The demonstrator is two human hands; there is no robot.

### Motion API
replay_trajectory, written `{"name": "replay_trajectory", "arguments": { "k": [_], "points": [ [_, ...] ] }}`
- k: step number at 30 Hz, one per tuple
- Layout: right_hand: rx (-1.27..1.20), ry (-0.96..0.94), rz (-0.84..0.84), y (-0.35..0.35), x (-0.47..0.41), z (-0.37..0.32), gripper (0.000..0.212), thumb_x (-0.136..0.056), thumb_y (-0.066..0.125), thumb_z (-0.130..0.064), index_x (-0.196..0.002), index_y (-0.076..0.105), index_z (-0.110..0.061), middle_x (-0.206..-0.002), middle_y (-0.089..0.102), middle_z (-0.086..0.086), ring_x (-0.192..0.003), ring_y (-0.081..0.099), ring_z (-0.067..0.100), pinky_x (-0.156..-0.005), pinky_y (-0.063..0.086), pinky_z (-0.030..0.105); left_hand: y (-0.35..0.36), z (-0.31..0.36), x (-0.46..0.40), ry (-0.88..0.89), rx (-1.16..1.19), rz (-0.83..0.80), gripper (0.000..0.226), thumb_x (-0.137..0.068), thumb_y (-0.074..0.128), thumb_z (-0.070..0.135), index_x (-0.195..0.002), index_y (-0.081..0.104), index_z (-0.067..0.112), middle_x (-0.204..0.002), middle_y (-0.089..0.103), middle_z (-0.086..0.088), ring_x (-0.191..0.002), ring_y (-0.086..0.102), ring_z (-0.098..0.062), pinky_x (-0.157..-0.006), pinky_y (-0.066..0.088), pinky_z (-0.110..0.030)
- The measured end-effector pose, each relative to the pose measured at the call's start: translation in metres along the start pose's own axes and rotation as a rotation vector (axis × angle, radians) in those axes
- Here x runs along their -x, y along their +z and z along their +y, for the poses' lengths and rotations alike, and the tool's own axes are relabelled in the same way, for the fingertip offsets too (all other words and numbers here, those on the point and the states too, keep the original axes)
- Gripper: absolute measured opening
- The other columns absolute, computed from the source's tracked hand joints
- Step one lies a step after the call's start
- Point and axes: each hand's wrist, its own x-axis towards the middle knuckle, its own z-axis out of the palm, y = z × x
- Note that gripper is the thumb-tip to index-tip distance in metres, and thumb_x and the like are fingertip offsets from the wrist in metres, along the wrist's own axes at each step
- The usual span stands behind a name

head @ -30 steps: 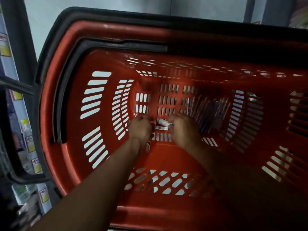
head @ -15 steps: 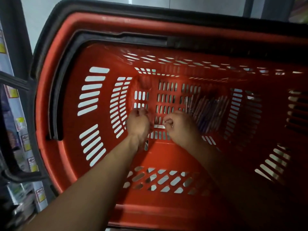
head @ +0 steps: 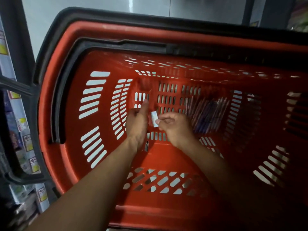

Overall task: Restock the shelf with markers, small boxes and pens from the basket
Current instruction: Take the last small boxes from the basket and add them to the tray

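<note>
We reach both hands into the red basket (head: 70, 114). Our right hand (head: 175, 125) pinches 1 small box (head: 154, 118) by its lower end between thumb and fingertips, the box lifted just above the slotted floor. Our left hand (head: 137, 120) hangs beside it, fingers loosely extended, holding nothing. A row of pens (head: 208, 114) lies on the floor to the right. The box looks light and stiff, probably card; we judge that a pinch across its 2 flat faces suits it, without crushing.

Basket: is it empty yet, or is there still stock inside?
Not empty. A bunch of pens lies on the basket floor, and the right hand pinches a small white box inside it.
</note>
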Motion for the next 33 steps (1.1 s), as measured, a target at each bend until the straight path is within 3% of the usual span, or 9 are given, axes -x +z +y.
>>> {"name": "replay_trajectory", "arguments": {
  "k": [3, 5, 9, 13, 16, 18, 21, 27, 33],
  "points": [
    [-0.101, 0.008, -0.057, 0.005, 0.012, -0.006, 0.017, -0.088, 0.076, -0.004, -0.086, 0.073, -0.021, -0.076, 0.075, -0.009, -0.069, 0.071, 0.003, -0.069, 0.059, 0.029, 0.008, -0.002, 0.004, 0.068, -0.109, -0.107, 0.035, -0.091, 0.074, 0.049, -0.099, 0.07, 0.014, -0.085, 0.078, -0.001, -0.082, 0.077, -0.021, -0.079, 0.062, -0.036],
    [-0.02, -0.047, -0.094, 0.005, 0.013, -0.003, 0.013, -0.088, 0.076, -0.004, -0.082, 0.077, -0.017, -0.066, 0.072, -0.014, -0.058, 0.064, -0.001, -0.058, 0.054, 0.03, 0.011, -0.006, 0.005, 0.121, -0.176, -0.057, 0.019, -0.098, 0.071, 0.032, -0.097, 0.069, 0.014, -0.084, 0.077, -0.002, -0.082, 0.076, -0.022, -0.074, 0.061, -0.033],
    [0.38, -0.16, 0.019, -0.012, 0.001, 0.012, 0.015, -0.093, 0.071, -0.012, -0.098, 0.078, -0.025, -0.094, 0.073, -0.012, -0.082, 0.067, 0.005, -0.075, 0.059, 0.029, 0.004, -0.008, 0.003, 0.079, -0.189, 0.037, 0.021, -0.104, 0.062, 0.033, -0.1, 0.065, 0.013, -0.085, 0.072, -0.007, -0.064, 0.065, -0.018, -0.059, 0.057, -0.03],
    [0.902, -0.202, 0.074, -0.032, -0.01, 0.03, 0.021, -0.091, 0.069, -0.008, -0.107, 0.073, -0.022, -0.104, 0.068, -0.001, -0.091, 0.066, 0.016, -0.079, 0.059, 0.032, 0.004, -0.003, 0.007, 0.054, -0.155, 0.009, 0.019, -0.102, 0.066, 0.033, -0.09, 0.065, 0.018, -0.086, 0.071, -0.005, -0.067, 0.064, -0.018, -0.07, 0.059, -0.037],
    [1.144, -0.238, 0.015, -0.03, -0.014, 0.031, 0.017, -0.093, 0.063, -0.006, -0.102, 0.073, -0.017, -0.1, 0.068, 0.002, -0.089, 0.067, 0.021, -0.079, 0.059, 0.035, 0.007, 0.003, 0.013, 0.042, -0.142, -0.03, 0.021, -0.097, 0.073, 0.034, -0.084, 0.066, 0.019, -0.086, 0.074, -0.003, -0.095, 0.073, -0.03, -0.101, 0.053, -0.055],
    [1.259, -0.29, -0.014, -0.027, -0.017, 0.032, 0.02, -0.094, 0.06, -0.006, -0.104, 0.075, -0.015, -0.101, 0.069, 0.005, -0.094, 0.067, 0.023, -0.083, 0.057, 0.036, 0.009, 0.006, 0.017, 0.037, -0.131, -0.043, 0.02, -0.096, 0.074, 0.033, -0.086, 0.069, 0.016, -0.095, 0.075, -0.003, -0.113, 0.066, -0.042, -0.104, 0.05, -0.058],
    [1.341, -0.348, -0.032, -0.023, -0.021, 0.033, 0.024, -0.093, 0.057, -0.007, -0.11, 0.073, -0.013, -0.108, 0.068, 0.007, -0.103, 0.065, 0.026, -0.091, 0.052, 0.038, 0.008, 0.005, 0.018, 0.041, -0.142, -0.047, 0.021, -0.095, 0.075, 0.034, -0.086, 0.069, 0.016, -0.088, 0.076, -0.003, -0.112, 0.067, -0.038, -0.102, 0.052, -0.056],
    [0.975, -0.303, 0.035, -0.031, -0.012, 0.024, 0.031, -0.089, 0.068, -0.038, -0.11, 0.07, -0.016, -0.107, 0.065, 0.004, -0.096, 0.063, 0.023, -0.082, 0.051, 0.034, 0.003, 0.0, 0.02, 0.083, -0.171, -0.033, 0.018, -0.096, 0.074, 0.032, -0.085, 0.068, 0.019, -0.09, 0.073, 0.007, -0.092, 0.068, -0.014, -0.089, 0.052, -0.032],
    [0.406, -0.266, 0.043, -0.057, 0.048, -0.014, 0.012, -0.09, 0.07, -0.027, -0.102, 0.071, -0.024, -0.078, 0.067, -0.012, -0.071, 0.065, 0.008, -0.071, 0.058, 0.033, -0.013, 0.012, 0.065, 0.194, -0.24, -0.166, 0.007, -0.099, 0.071, 0.026, -0.093, 0.075, 0.024, -0.083, 0.075, 0.002, -0.059, 0.054, -0.008, -0.053, 0.041, -0.023]
  ]
}}
